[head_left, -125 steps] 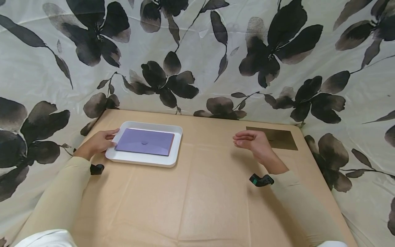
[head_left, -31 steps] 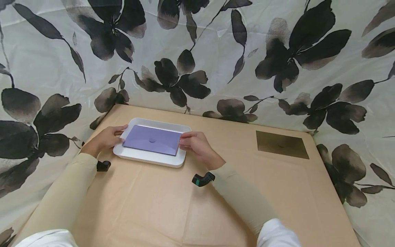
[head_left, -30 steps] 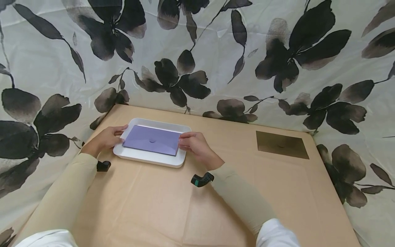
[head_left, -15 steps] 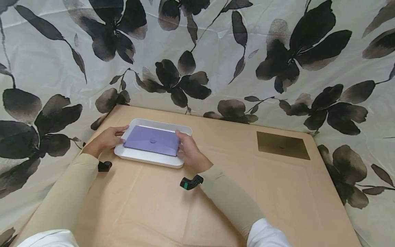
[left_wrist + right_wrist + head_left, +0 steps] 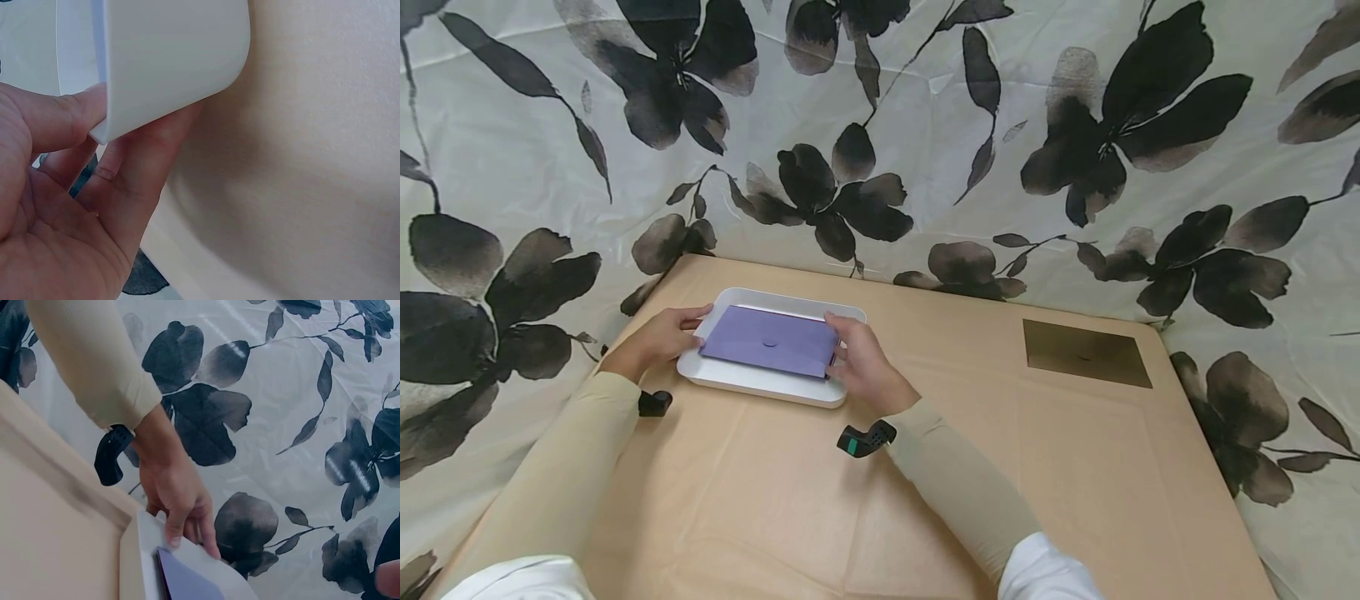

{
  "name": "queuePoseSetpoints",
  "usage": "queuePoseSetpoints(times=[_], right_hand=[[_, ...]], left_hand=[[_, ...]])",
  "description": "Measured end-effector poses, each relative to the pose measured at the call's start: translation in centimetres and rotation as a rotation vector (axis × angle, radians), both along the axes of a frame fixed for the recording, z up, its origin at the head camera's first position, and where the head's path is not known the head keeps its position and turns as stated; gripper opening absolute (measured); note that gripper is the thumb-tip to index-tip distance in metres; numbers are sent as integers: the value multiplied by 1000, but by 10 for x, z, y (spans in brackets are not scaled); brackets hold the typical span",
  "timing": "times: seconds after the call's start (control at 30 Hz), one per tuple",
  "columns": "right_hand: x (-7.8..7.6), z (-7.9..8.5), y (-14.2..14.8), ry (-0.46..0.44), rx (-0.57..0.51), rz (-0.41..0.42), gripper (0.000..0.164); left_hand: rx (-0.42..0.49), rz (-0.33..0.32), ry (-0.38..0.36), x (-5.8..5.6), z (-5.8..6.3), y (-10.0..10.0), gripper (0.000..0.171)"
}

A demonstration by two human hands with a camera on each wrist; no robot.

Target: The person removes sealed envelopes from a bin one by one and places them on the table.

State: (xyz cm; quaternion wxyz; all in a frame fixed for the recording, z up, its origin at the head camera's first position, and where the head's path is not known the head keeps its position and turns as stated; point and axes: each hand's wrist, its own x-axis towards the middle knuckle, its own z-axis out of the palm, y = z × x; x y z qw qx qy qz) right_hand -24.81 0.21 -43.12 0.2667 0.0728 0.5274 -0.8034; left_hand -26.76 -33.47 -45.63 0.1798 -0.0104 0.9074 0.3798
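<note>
A white shallow tray (image 5: 760, 395) stands on the table's left half. In it lies a flat purple rectangular card (image 5: 760, 337) with a half-round mark at its middle. My left hand (image 5: 658, 340) grips the tray's left end; in the left wrist view its thumb (image 5: 69, 119) lies over the rim and its fingers are underneath. At the purple card's right end, my right hand (image 5: 865, 362) pinches the edge, thumb on top and fingers curled below. A dark edge shows under the card there. Only a right fingertip (image 5: 389, 580) enters the right wrist view.
A flat brown-gold rectangular card (image 5: 1086, 354) with a similar mark lies on the table's right side, toward the back corner. The tan-covered table (image 5: 925, 500) ends at a floral cloth (image 5: 925, 100) hanging behind and at the sides.
My right hand has come left from near the brown card to the purple card, and its thumb has moved onto the top. My left hand keeps its hold on the tray.
</note>
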Motion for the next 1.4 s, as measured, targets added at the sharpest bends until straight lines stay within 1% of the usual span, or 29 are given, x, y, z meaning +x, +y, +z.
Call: queuePoseSetpoints(times=[0.13, 0.4, 0.67, 0.77, 0.9, 1.0, 1.13, 1.23, 1.33, 1.4], right_hand=[[0, 4, 0, 5, 50, 3, 66], [1, 7, 2, -19, 75, 0, 66], [0, 9, 4, 4, 115, -6, 62], [-2, 4, 0, 37, 164, -8, 57], [-7, -8, -10, 94, 211, -1, 50], [-10, -19, -16, 118, 212, -7, 51], [-11, -30, -18, 133, 191, -36, 56], [-12, -32, -17, 165, 198, -52, 59], [-12, -32, -14, 197, 238, -68, 60], [-12, -31, -12, 202, 259, -79, 60]], left_hand=[[8, 3, -10, 0, -1, -1, 74], [6, 15, -24, -3, -4, -3, 74], [10, 8, -21, -4, -4, 0, 74], [16, -1, -23, -4, -3, 0, 75], [17, -2, -14, -3, -2, 0, 74], [15, -4, -9, -3, -1, 0, 74], [13, -6, -22, -3, -2, 1, 74], [13, -1, -22, -3, -3, 1, 74], [7, -4, -5, -3, -3, 0, 74], [7, -8, 1, -2, -3, 0, 74]])
